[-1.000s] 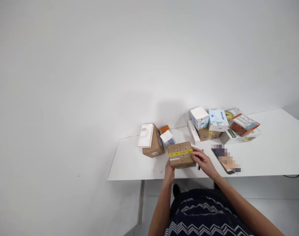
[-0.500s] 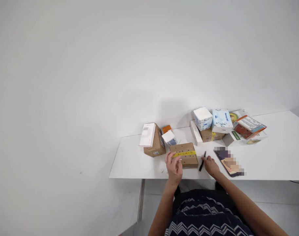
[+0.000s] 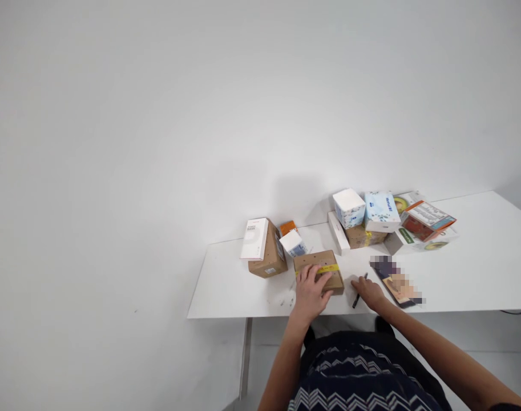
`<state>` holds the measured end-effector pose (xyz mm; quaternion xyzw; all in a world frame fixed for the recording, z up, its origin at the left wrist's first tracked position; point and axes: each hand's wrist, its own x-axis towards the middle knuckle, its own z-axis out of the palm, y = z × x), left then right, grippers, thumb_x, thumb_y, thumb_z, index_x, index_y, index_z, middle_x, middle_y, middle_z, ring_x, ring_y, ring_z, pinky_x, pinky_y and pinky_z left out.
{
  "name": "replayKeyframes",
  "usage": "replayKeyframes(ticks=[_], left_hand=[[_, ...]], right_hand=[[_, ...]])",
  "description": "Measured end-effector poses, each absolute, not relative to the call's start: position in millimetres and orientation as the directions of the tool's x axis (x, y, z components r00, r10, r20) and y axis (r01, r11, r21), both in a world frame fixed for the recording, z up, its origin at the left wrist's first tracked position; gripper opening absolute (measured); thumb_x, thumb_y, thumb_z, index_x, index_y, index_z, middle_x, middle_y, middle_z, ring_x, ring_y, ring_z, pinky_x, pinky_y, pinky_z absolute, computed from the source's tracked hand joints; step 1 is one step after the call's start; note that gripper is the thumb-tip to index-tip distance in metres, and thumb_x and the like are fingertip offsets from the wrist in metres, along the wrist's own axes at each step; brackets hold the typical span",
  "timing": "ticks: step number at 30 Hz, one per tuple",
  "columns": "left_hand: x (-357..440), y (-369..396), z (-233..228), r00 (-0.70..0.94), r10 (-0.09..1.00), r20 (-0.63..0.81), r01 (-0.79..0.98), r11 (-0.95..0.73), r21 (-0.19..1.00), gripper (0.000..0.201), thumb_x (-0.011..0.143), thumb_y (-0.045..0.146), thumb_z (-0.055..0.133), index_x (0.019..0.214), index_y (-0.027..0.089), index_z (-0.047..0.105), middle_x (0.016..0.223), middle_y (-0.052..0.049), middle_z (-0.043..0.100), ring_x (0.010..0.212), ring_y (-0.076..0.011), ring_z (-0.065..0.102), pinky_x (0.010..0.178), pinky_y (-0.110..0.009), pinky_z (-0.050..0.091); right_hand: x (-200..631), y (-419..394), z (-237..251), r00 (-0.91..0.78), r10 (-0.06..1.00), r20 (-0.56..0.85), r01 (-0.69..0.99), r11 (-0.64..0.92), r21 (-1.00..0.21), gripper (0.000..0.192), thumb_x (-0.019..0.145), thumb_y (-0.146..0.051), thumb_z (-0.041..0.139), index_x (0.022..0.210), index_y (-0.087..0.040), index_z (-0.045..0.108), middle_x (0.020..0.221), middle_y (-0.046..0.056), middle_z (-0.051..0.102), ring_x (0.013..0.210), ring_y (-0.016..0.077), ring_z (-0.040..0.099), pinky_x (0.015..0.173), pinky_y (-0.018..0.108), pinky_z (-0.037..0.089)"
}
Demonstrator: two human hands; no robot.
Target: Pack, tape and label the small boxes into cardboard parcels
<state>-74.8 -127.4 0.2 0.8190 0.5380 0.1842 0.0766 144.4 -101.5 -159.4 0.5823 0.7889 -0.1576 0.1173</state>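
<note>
Keep your left hand (image 3: 310, 291) spread flat on the brown yellow-taped cardboard box (image 3: 320, 270) while your right hand (image 3: 370, 292), beside it, firmly pinches the slim black pen (image 3: 359, 291).

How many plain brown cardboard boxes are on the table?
3: one with yellow tape under the left hand, one at the left under a white box, one at the back beneath tissue boxes. Others may be hidden.

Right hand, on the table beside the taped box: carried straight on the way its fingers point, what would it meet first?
Probably the black pen at the right hand's fingertips; depth is unclear.
</note>
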Motion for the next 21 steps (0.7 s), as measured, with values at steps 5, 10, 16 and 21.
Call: replayKeyframes(ticks=[5,10,16,21], left_hand=[[-71,-127,-2,0.342,0.905,0.255,0.874,-0.406,0.268,0.049,0.073,0.032,0.069,0.121,0.031,0.057,0.127,-0.006,0.052,0.116,-0.028,0.043,0.095,-0.045,0.04],[-59,-129,-6,0.304,0.915,0.265,0.896,-0.369,0.247,0.048,0.076,0.034,0.067,0.123,0.03,0.055,0.128,-0.007,0.051,0.115,-0.0299,0.043,0.095,-0.048,0.038],[-52,-125,-8,0.271,0.915,0.299,0.885,-0.358,0.296,0.043,0.079,0.039,0.062,0.12,0.026,0.058,0.121,-0.009,0.056,0.11,-0.029,0.047,0.093,-0.045,0.04],[-55,-121,-13,0.201,0.917,0.344,0.879,-0.324,0.35,0.035,0.088,0.035,0.049,0.117,0.019,0.059,0.117,-0.012,0.059,0.107,-0.0273,0.051,0.092,-0.043,0.042]], right_hand=[[157,-90,-136,-0.177,0.929,-0.325,0.969,0.105,-0.225,0.032,0.085,-0.01,0.038,0.113,-0.015,0.054,0.096,0.017,0.064,0.075,0.0254,0.065,0.06,0.032,0.042],[161,-74,-81,0.222,0.96,-0.173,0.687,-0.28,-0.671,0.028,0.085,-0.037,0.042,0.087,-0.015,0.059,0.061,0.008,0.061,0.062,0.0233,0.06,0.06,0.032,0.043],[119,-68,-11,0.179,0.981,-0.071,-0.001,-0.072,-0.997,0.034,0.085,-0.048,0.045,0.091,-0.019,0.06,0.063,0.002,0.061,0.058,0.0166,0.057,0.062,0.029,0.048],[82,-62,-1,-0.006,1.0,0.028,0.074,0.028,-0.997,0.021,0.081,-0.04,0.051,0.087,-0.021,0.06,0.083,0.004,0.064,0.077,0.0186,0.06,0.073,0.031,0.048]])
